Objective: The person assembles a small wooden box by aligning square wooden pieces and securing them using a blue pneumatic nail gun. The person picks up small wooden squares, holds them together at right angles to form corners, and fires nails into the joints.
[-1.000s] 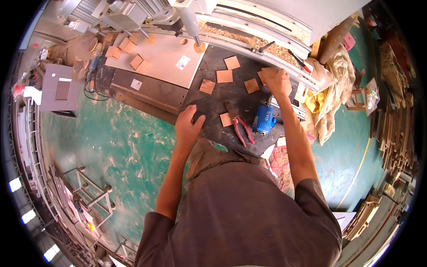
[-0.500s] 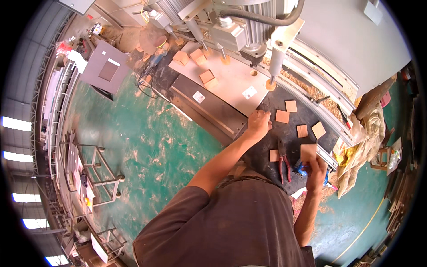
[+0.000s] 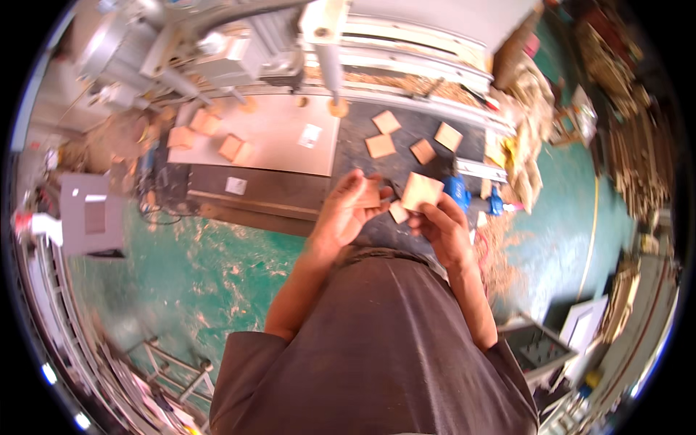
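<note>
My left hand holds a small square wooden block between thumb and fingers, above the dark work table. Close beside it, my right hand pinches a paler square wooden block by its lower right corner. The two blocks are raised and apart from each other. Another small block shows between my hands, partly covered. Several loose squares lie beyond them on the dark table, among them a reddish one and a pale one. The pliers are mostly hidden behind my hands.
A pale board lies to the left with several wooden blocks on it. Machine spindles hang over its far edge. A metal rail with sawdust runs behind. A blue tool is right of my hands, near crumpled sacking.
My view has turned to the right. My left hand has come off the board's corner and now holds a wooden block. My right hand has brought its block in beside the left.
</note>
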### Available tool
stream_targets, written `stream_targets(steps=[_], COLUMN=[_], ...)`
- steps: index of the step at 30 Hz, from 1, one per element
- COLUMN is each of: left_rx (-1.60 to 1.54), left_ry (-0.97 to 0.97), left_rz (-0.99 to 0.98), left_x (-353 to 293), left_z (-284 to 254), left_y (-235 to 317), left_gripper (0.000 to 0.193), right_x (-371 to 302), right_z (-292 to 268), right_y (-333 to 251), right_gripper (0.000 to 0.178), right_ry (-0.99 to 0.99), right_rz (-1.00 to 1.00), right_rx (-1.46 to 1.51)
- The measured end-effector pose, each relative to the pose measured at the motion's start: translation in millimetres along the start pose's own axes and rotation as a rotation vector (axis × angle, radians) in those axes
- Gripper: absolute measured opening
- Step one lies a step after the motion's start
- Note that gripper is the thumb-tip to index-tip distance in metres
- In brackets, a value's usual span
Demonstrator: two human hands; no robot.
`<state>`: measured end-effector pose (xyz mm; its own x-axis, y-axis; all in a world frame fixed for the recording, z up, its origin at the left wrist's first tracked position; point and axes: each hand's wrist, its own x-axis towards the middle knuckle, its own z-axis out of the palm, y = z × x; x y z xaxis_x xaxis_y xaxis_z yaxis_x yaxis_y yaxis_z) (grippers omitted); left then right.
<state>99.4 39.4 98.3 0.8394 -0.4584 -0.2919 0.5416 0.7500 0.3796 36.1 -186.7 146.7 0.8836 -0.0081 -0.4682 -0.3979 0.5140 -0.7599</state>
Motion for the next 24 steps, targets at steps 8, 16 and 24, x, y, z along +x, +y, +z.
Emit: stream_targets(steps=[8,16,24], left_rx=[-0.082,-0.038,-0.117], left_ry=[-0.101,-0.125,-0.114], left_rz=[-0.165,-0.166,-0.163], left_x=[-1,-9,-11], left_z=[29,32,33], left_y=[-2,-16,-28], left_gripper=[0.035,0.030,0.030], right_x=[-6,-16,-18], right_z=[-12,-24,-32], right_y=[6,-6,-11], right_gripper=[0.022,0.023,0.020], right_ry=[-0.005,-0.011,-0.023], right_rz=[-0.021,-0.013,0.029], right_rx=[0.139,0.108,0.083])
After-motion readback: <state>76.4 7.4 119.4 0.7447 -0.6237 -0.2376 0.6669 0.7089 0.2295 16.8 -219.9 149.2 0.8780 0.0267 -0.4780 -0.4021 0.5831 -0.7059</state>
